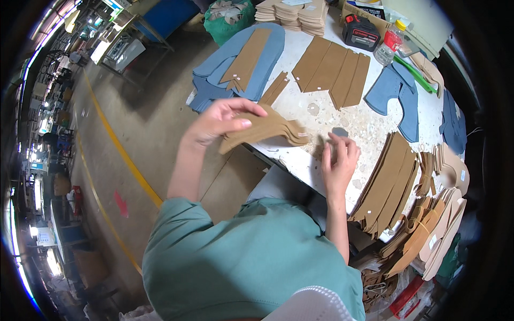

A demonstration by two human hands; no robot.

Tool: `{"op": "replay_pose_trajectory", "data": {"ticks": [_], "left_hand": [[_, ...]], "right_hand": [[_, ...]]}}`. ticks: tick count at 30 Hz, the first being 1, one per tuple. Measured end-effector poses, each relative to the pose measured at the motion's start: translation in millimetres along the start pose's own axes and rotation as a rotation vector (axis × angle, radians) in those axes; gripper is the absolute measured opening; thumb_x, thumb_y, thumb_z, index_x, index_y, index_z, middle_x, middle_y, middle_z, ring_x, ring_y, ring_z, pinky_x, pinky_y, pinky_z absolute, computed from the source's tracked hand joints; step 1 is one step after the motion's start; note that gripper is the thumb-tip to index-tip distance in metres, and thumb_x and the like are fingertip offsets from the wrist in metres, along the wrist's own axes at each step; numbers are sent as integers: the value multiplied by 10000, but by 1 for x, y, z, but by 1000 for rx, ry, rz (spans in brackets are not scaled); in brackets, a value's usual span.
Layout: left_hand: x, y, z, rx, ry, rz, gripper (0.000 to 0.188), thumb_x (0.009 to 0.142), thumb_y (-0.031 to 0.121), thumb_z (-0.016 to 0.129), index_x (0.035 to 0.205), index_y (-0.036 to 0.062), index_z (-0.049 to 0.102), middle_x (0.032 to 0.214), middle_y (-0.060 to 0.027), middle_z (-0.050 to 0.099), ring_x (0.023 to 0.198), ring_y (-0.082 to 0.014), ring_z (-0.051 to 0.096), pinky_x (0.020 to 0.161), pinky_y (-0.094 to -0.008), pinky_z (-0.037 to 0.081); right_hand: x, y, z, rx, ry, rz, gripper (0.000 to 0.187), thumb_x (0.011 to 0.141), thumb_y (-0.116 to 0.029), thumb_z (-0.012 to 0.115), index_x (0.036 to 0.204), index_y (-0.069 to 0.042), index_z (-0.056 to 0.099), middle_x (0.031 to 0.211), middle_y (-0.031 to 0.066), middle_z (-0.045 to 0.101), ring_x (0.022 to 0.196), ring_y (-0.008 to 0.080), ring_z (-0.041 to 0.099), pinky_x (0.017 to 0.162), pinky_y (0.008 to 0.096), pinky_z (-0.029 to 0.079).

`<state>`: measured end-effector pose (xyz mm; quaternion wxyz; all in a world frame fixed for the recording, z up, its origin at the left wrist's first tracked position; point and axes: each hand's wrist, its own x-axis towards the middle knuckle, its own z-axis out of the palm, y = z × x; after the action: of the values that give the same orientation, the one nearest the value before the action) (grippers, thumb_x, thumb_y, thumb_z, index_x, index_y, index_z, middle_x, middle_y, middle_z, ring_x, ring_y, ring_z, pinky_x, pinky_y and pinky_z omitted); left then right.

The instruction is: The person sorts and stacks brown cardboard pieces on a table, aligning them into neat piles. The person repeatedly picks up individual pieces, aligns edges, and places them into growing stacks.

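Our left hand (217, 122) is clamped on a stack of tan cutouts (267, 131) above the worktop (321, 115); our right hand (338, 160) lies nearby, fingers apart, touching the surface.

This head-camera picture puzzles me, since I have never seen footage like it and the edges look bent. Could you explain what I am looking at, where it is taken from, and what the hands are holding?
The picture comes from a wide fisheye camera worn on a person's head, looking down at their own arms, so straight edges curve near the rim. No machine is involved, just two bare hands. The left hand grips a stack of curved brown cut pieces, probably leather or board, raised over the table's near edge. The right hand rests on the white worktable, fingers beside a small grey round piece; it holds nothing that I can see. On the table lie flat brown strips, blue cut pieces, fanned brown stacks, a plastic bottle and a black battery pack. The concrete floor has a yellow line.
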<state>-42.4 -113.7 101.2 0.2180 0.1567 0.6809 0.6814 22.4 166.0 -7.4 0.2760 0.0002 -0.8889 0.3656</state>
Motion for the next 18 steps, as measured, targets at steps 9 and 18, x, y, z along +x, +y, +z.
{"op": "replay_pose_trajectory", "data": {"ticks": [9, 18], "left_hand": [[50, 73, -94, 175, 123, 182, 499, 881, 168, 595, 1331, -40, 540, 1249, -102, 621, 1028, -109, 622, 901, -227, 510], [104, 4, -187, -19, 278, 187, 482, 905, -12, 519, 1386, 23, 511, 1339, -69, 576, 1146, -137, 596, 970, -257, 495]], "right_hand": [[-5, -1, 3, 68, -32, -4, 190, 843, -47, 674, 1032, -58, 697, 1017, 105, 575, 985, 281, 516, 861, 372, 453], [-6, -1, -1, 101, -58, 27, 187, 846, -44, 669, 1030, -54, 699, 1019, 106, 577, 992, 284, 516, 867, 373, 449]]}}
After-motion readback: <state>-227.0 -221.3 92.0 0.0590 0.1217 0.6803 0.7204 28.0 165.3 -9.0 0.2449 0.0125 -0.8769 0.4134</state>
